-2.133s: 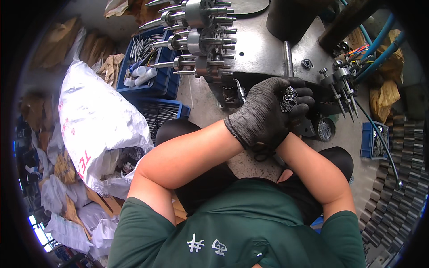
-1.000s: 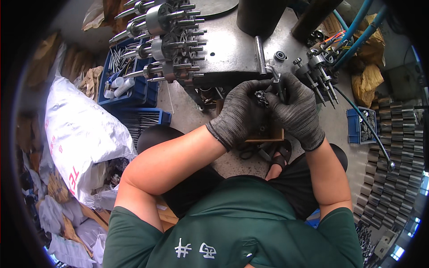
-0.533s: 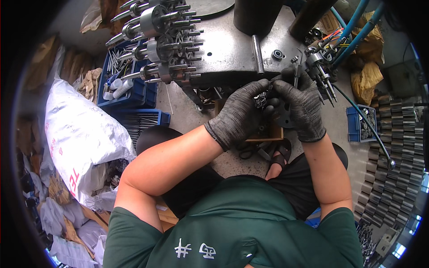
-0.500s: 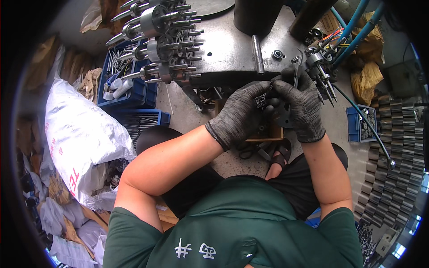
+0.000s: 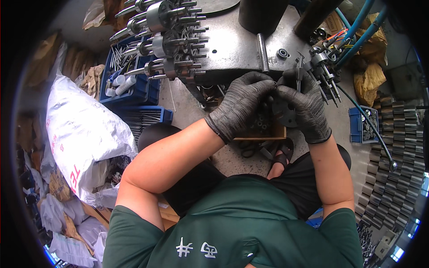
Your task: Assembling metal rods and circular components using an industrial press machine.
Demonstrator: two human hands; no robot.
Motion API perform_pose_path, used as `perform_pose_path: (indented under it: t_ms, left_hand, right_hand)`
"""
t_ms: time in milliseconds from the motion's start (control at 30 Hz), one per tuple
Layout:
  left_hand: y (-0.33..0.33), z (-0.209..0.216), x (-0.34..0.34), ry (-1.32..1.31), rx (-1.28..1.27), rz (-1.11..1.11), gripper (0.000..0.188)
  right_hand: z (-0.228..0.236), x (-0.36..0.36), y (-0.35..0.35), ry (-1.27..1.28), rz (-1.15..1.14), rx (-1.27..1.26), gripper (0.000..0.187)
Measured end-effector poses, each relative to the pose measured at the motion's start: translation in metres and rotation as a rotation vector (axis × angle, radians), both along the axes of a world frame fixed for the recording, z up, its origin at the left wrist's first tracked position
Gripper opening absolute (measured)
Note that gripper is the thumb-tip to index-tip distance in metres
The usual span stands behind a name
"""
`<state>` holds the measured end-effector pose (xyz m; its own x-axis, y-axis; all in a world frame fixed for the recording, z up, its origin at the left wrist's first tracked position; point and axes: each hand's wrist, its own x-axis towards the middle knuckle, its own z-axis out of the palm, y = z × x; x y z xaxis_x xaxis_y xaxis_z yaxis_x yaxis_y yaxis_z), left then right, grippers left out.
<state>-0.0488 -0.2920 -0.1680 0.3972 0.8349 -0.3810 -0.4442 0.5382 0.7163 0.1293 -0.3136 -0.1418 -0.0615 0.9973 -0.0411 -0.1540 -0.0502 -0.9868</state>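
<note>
My left hand, in a dark grey knitted glove, is closed, its thumb and fingertips meeting the tips of my right hand. A small dark part seems pinched where they meet, too small to name. My right hand, gloved alike, is closed round a slim metal tool with pointed jaws that stands up past its fingers. Both hands are just off the front edge of a metal bench. Below them, a wooden box holds small metal rings. A round dark plate shows between the hands.
On the bench are a steel rod, a bearing and a thick dark column. Shaft assemblies crowd its left side, more its right. Blue bins, a white sack and stacked metal cylinders surround me.
My left hand has turned over, and the small metal rings seen at its palm are now hidden. The fingertips of both hands stay together. The whole view has shifted slightly.
</note>
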Motion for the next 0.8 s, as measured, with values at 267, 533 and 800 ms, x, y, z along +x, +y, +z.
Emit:
perform_pose_path:
  t_ms: [267, 533, 800]
  left_hand:
    - [0.001, -0.007, 0.000, 0.084, 0.166, -0.112, 0.018]
    - [-0.003, 0.003, -0.007, -0.271, -0.253, -0.261, 0.027]
    - [-0.006, 0.008, 0.005, -0.272, -0.269, -0.188, 0.019]
  right_hand:
    - [0.003, 0.025, 0.007, -0.419, 0.132, 0.182, 0.032]
    - [0.009, 0.020, -0.003, -0.433, 0.112, 0.198, 0.028]
    - [0.007, 0.015, -0.008, -0.223, 0.000, 0.131, 0.033]
